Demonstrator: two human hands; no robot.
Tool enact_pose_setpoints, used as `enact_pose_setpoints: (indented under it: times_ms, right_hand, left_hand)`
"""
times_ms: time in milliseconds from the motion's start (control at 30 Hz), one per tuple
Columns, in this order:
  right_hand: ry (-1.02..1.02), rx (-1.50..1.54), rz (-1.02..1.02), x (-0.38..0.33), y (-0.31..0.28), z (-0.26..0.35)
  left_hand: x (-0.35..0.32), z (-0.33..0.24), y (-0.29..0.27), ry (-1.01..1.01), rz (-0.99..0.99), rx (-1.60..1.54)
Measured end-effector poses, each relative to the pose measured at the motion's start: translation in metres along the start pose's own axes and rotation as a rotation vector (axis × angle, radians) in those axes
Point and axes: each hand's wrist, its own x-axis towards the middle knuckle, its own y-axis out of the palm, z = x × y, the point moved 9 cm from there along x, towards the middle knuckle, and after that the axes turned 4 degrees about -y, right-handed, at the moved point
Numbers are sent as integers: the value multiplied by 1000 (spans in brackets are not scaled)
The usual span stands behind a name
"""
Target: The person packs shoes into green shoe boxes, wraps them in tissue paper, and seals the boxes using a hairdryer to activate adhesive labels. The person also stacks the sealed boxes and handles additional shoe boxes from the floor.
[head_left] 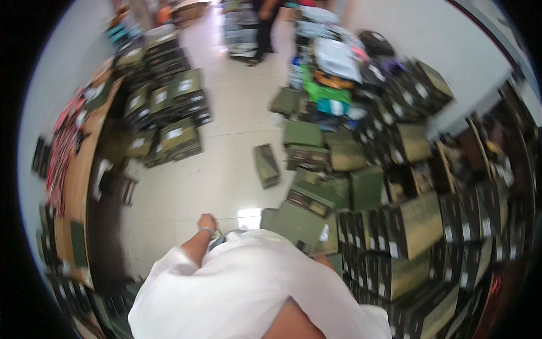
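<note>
My left hand (207, 221) hangs over the pale tiled floor, away from any box, with a band at its wrist. Its fingers look curled into a loose fist, and I see nothing in them. Of my right arm only a bit of skin shows beside the white shirt (243, 282); the hand itself is hidden. Nearest to that arm lies a large green shoebox-like carton (302, 226) with a white label. Ahead on the floor a single narrow green box (266, 165) lies by itself.
Stacked dark green boxes (412, 226) line the right side. Bagged goods (333, 62) are piled beyond them. More box stacks (175, 96) stand at left, by a wooden table (79, 186) with red cords (63, 147). A person in dark trousers (266, 28) stands far ahead.
</note>
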Motion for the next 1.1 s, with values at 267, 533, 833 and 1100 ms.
enact_pose_setpoints:
  times_ms: [267, 533, 833, 1100]
  right_hand:
    - [218, 128, -47, 52, -58, 90]
    - [14, 88, -265, 150, -165, 272]
    - [-163, -21, -228, 271, -242, 478]
    - [-748, -906, 452, 493, -146, 491]
  left_hand:
    - [36, 76, -77, 127, -151, -181]
    - [48, 407, -143, -446, -268, -298]
    - [-86, 590, -41, -987, -285, -438]
    - [-189, 484, 122, -1368, 69, -801]
